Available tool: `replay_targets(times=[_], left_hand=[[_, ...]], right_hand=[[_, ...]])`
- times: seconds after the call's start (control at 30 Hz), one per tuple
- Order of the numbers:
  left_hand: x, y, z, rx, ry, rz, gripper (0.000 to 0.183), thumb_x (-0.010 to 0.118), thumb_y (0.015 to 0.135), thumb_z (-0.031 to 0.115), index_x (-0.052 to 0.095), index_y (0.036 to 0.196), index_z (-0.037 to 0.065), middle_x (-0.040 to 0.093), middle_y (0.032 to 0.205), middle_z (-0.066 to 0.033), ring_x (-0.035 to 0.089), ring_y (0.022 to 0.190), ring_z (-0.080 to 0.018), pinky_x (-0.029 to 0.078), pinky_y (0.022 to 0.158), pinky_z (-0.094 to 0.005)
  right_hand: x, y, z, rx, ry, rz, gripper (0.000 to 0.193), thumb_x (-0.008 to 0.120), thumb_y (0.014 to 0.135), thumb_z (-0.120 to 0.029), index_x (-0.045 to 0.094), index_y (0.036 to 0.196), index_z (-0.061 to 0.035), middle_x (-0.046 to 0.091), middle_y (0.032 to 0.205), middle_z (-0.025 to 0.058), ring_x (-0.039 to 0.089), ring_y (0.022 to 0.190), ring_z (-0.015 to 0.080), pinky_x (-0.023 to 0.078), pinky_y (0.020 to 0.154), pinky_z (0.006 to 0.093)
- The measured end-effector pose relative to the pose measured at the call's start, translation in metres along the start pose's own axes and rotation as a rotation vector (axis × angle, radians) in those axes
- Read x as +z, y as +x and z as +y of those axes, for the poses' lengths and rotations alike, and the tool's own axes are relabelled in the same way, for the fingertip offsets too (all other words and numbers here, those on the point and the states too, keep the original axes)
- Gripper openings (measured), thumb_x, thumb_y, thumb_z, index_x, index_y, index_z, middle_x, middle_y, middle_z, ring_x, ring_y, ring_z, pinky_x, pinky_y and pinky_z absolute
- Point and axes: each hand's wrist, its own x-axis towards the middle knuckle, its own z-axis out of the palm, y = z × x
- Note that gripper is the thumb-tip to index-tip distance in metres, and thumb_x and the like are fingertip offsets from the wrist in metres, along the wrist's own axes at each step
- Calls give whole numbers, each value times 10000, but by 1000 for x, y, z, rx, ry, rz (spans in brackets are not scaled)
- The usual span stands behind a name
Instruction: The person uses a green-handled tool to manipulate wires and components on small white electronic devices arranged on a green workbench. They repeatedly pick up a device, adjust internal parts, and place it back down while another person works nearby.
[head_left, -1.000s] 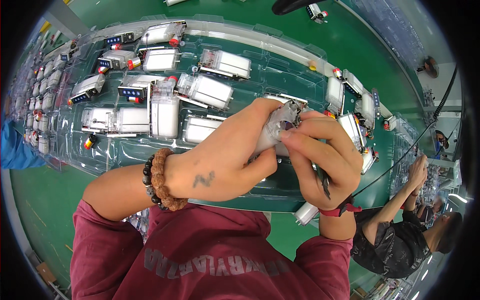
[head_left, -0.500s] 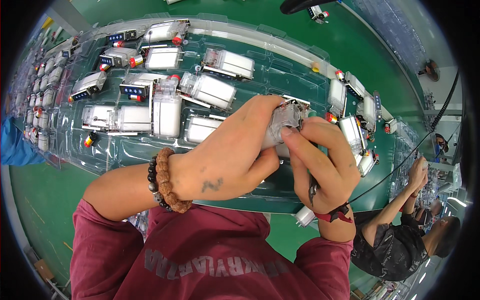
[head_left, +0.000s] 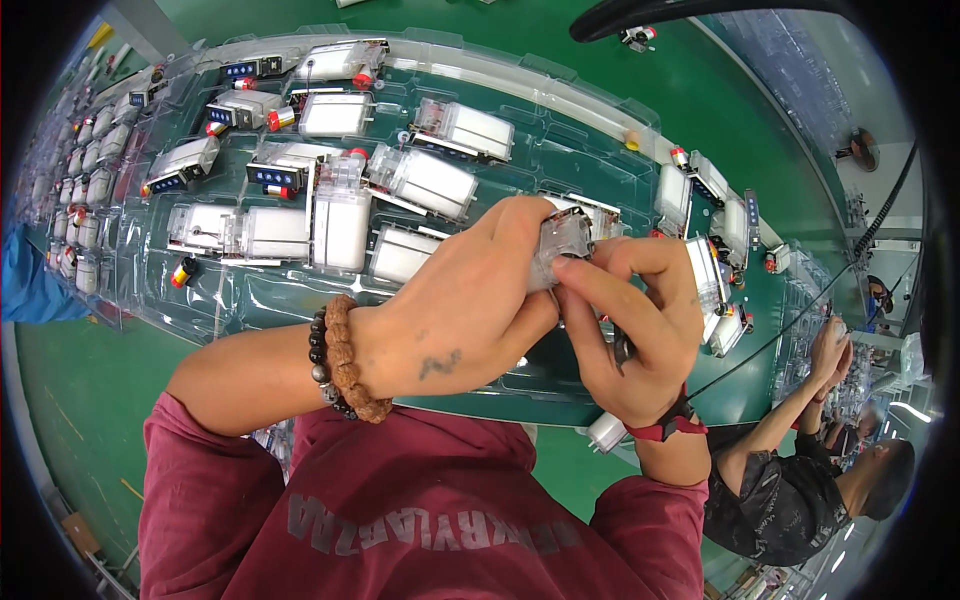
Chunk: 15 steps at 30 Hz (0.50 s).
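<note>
My left hand (head_left: pixel 470 300) is wrapped round a small clear plastic housing (head_left: pixel 566 238) with a dark part at its upper end. It is held tilted above the trays, most of its lower body hidden by my fingers. My right hand (head_left: pixel 640 330) closes on the same housing from the right, its thumb pressed on the near side and its index finger bent beside it. A narrow dark shape shows at my right palm; I cannot tell what it is. Just left of my hands, several white units with clear ends (head_left: pixel 430 182) lie in a clear plastic tray (head_left: pixel 215 318).
More units (head_left: pixel 705 272) lie to the right. A small red-and-yellow cylinder (head_left: pixel 183 271) rests in the tray. A black cable (head_left: pixel 800 335) runs along the right, and a dark curved bar (head_left: pixel 640 14) crosses the top. Another person (head_left: pixel 800 480) works at the lower right.
The housing has shifted slightly to the left in my hands, and my right fingers have moved a little left and turned with it. My left hand keeps its grip.
</note>
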Motion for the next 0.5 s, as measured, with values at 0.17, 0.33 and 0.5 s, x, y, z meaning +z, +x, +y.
replay_targets(times=[0.17,0.33,0.5], left_hand=[[2,1,0,20,46,34,543,609,840,27,353,1310,-61,565,1069,-261,584,968,-438,480,826,-463],[1,2,1,22,40,9,558,605,830,13,350,1320,-64,567,1079,-262,587,976,-432,481,835,-462],[1,2,-1,42,1,24,565,592,825,9,349,1331,-59,570,1085,-260,589,971,-423,480,836,-458]], right_hand=[[-2,3,0,-108,-14,-60,437,776,596,81,737,1016,-33,560,866,78,585,739,239,495,638,328],[-6,3,3,-158,-36,-41,423,764,600,103,731,1007,-8,569,876,91,602,761,260,528,682,365],[-6,4,-3,-100,-59,67,394,760,614,117,731,988,1,577,861,101,618,764,265,552,705,407]])
